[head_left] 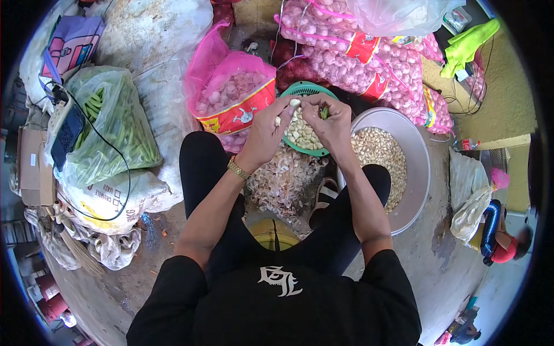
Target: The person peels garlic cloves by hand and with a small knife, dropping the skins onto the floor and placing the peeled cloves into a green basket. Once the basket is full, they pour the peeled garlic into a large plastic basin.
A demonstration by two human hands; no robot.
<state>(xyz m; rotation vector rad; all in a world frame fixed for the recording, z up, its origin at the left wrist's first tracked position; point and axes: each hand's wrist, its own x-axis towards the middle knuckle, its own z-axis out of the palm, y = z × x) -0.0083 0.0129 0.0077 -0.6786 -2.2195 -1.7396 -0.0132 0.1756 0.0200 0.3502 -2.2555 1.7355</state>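
Two hands over green colander [306, 89] of peeled cloves [303, 135], prob. so drops land inside. L hand [261, 134]: grip nearly closed, garlic clove [295, 102] at fingertips. R hand [336, 128]: fingers curled, hold unclear, can't tell. Skins [283, 180] heaped btwn legs; basin [418, 167] by R knee [378, 177], w/in reach.

both bare forearms reach forward, the left hand [266, 130] and right hand [330, 126] raised close together with fingers curled inward, thumbs nearly meeting.
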